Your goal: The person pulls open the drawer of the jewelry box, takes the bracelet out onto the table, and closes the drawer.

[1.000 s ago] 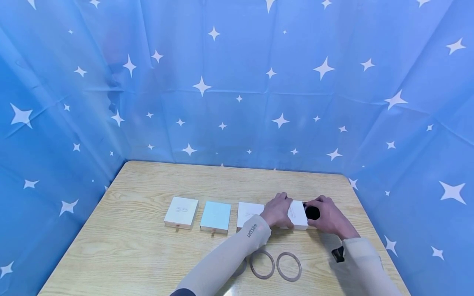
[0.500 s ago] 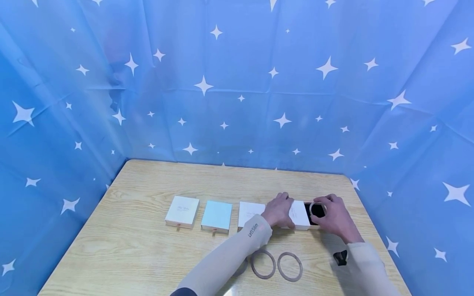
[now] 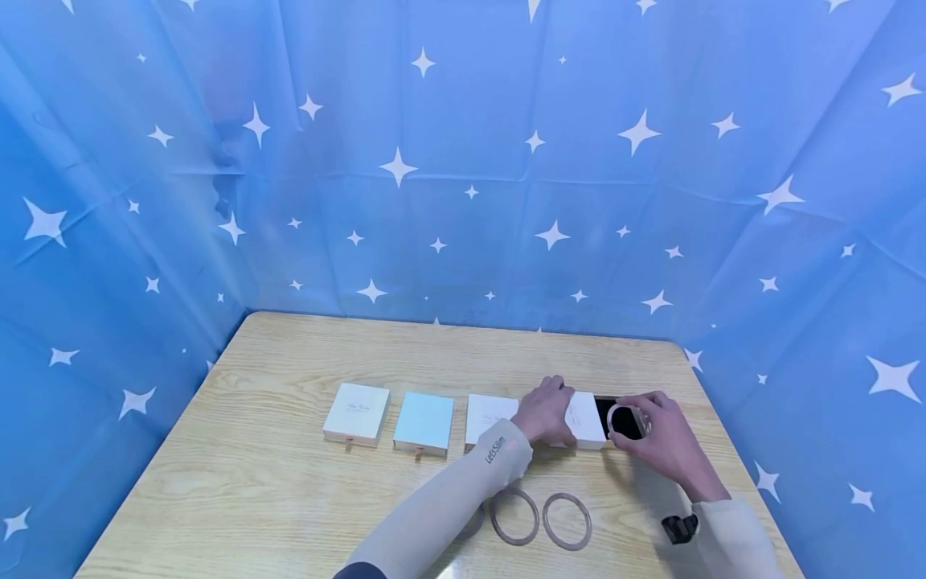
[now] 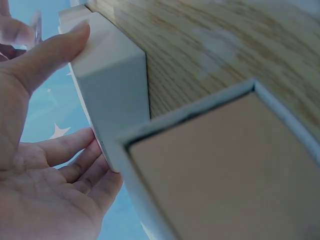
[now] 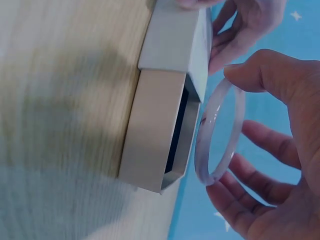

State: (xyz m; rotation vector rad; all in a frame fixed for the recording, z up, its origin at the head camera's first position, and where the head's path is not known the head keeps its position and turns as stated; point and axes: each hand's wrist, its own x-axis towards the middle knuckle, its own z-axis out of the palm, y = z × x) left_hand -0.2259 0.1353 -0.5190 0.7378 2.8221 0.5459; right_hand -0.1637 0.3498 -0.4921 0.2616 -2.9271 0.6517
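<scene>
My left hand grips a white box, thumb on one edge and fingers on the opposite side in the left wrist view. Its beige drawer, with a black inside, is pulled out to the right. Thumb and fingertips of my right hand hold a pale, translucent bangle by its rim. In the right wrist view, the bangle is just apart from the drawer's open top. Two more bangles, one on the left and one on the right, lie flat nearer me.
Left of the held box, a white box, a light blue box and another white box stand in a row on the wooden table. Another bangle is partly hidden by my left sleeve. A starry blue curtain surrounds the table.
My right hand has moved a little right with the bangle, which has come into sight from behind the fingers. More of the black drawer inside shows. The left hand stays on the box.
</scene>
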